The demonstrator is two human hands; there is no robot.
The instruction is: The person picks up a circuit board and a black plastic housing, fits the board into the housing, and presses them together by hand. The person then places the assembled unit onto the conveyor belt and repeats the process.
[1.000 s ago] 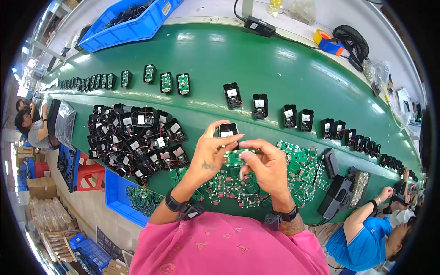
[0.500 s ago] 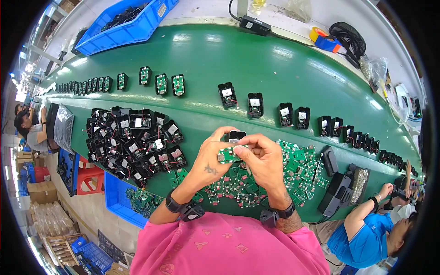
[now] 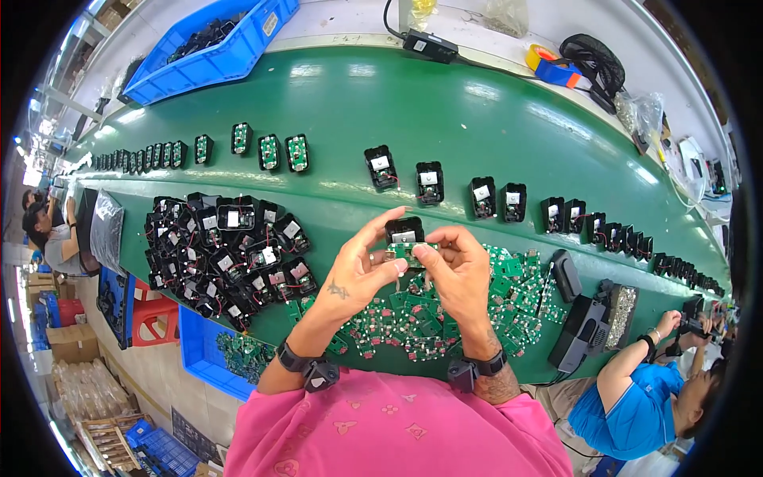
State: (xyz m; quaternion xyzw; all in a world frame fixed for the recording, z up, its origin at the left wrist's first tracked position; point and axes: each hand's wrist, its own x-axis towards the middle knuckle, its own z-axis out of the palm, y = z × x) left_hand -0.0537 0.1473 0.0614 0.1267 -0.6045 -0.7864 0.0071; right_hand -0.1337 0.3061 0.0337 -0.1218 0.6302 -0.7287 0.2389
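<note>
My left hand (image 3: 358, 274) is closed around the side of a small black plastic housing (image 3: 404, 230), which has a whitish block inside. My right hand (image 3: 459, 270) grips a green circuit board (image 3: 405, 251) from the other side. Both thumbs press on the board at the near end of the housing. Fingers hide part of the board and the housing's lower portion. Beneath and around my hands lies a spread of loose green circuit boards (image 3: 513, 298). To the left is a heap of black housings (image 3: 230, 258) with red wires and pale blocks.
Across the green bench (image 3: 334, 103) runs a row of housings, board-fitted ones (image 3: 269, 151) leftward, others (image 3: 429, 183) rightward. A blue bin (image 3: 262, 36) stands at far left, another (image 3: 203, 350) below the bench. A black device (image 3: 580, 334) lies right, near a person in blue (image 3: 628, 405).
The circuit board has shifted from lying over my left fingers to the near end of the housing. My left thumb now presses on it too, and more of the housing shows.
</note>
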